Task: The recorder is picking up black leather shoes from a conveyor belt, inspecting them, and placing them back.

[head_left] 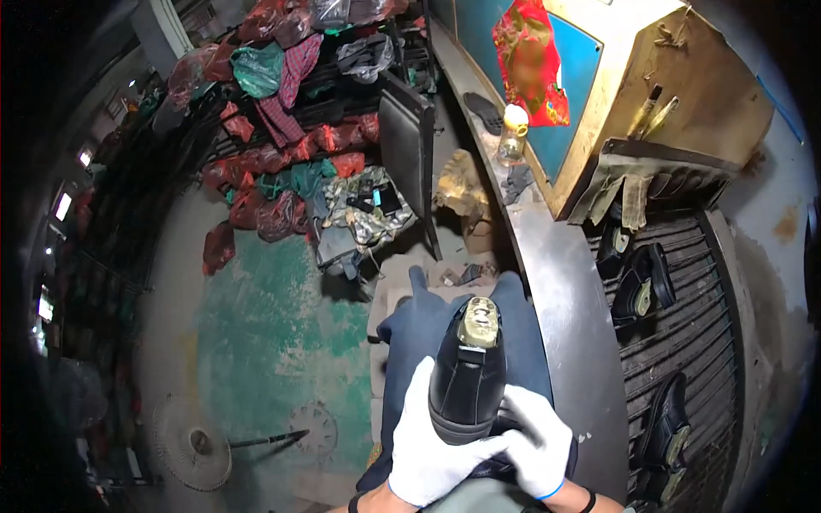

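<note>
Marks (484, 314) on golden block (478, 330) inside shoe (462, 385)

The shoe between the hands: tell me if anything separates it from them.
Only a white glove lies between the left hand and the shoe it holds. The right hand, also gloved, is close on the other side with no visible obstacle; whether it touches is unclear.

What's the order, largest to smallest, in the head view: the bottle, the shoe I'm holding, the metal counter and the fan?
1. Metal counter
2. Held shoe and fan: too close to rank, and the shoe is nearer the camera
3. Bottle
</note>
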A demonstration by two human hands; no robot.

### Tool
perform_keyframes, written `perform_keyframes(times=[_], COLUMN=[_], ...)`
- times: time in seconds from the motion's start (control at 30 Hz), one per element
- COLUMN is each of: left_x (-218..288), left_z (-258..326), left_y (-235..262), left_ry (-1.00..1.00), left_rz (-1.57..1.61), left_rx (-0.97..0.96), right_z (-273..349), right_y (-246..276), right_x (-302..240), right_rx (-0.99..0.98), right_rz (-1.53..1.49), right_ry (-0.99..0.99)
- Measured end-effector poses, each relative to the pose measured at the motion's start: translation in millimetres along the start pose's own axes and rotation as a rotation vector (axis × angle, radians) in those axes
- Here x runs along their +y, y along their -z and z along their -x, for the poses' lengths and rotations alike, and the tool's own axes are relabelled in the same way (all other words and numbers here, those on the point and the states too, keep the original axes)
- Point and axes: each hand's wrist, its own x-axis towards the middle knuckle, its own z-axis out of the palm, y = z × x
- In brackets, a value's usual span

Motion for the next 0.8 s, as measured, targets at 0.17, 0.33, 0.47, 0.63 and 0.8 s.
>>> perform_keyframes(times=[0.17,0.33,0.47,0.63,0.8], left_x=[-27.8,-53.8,-88.1,-141.7,-148.4], left_z=[12.9,3.6,-28.3,-69.9,-53.6], left_y=[-16.4,-8.6,-19.3,-112.3,-97.2], left_ry=[-0.325,-0.554,-0.213,0.163,0.226], left_rz=[-0.064,-0.252,0.104,0.431,0.691], left_rx=[-0.06,-0.557,-0.138,0.091,0.015], right_z=[-5.4,-11.9,7.8,-0.7,-4.9], right_y=[49.9,71.8,76.7,80.2,63.0], right_x=[37.3,96.8,132.6,131.7,71.0], right_rx=[0.045,0.052,0.107,0.175,-0.185], right_rz=[-1.163,-1.159,-1.216,-1.082,-0.474], right_ry=[-0.666,-0.822,-0.893,-0.94,-0.622])
